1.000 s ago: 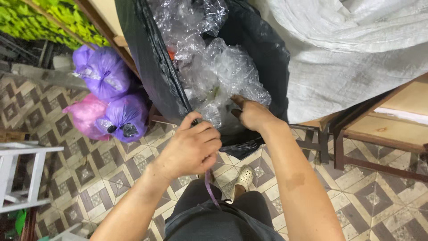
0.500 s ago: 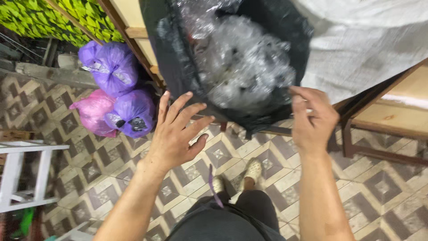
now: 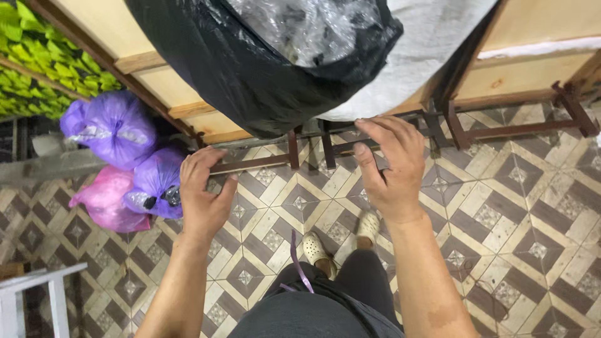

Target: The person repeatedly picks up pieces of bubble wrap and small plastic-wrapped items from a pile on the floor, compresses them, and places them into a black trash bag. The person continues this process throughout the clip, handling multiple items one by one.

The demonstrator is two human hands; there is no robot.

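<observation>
down at the bottom, dark trousers and two pale shoes (image 3: 341, 241) stood on the patterned tile floor (image 3: 532, 206), a thin purple string (image 3: 299, 263) dangling at the waist. up came both arms. the left hand (image 3: 203, 194) hung in the air, fingers loosely curled, thumb out to the side, gripping nothing. the right hand (image 3: 391, 166) hovered level with it, fingers bent forward and spread a little, also empty. neither hand touched the bag. just past the fingertips ran a dark metal frame (image 3: 325, 147) of low bars above the tiles. beyond and above both hands, between them and slightly toward the left one, bulged the big black bag (image 3: 250, 69), its mouth stuffed with crumpled clear plastic (image 3: 307, 25), resting against pale wooden boards (image 3: 188, 116). beside it, over the right hand, sat a white woven sack (image 3: 426, 44). out past the left hand lay two purple bags (image 3: 116, 128) and a pink bag (image 3: 103, 200) on the floor, with green foliage (image 3: 44, 59) farthest off.
</observation>
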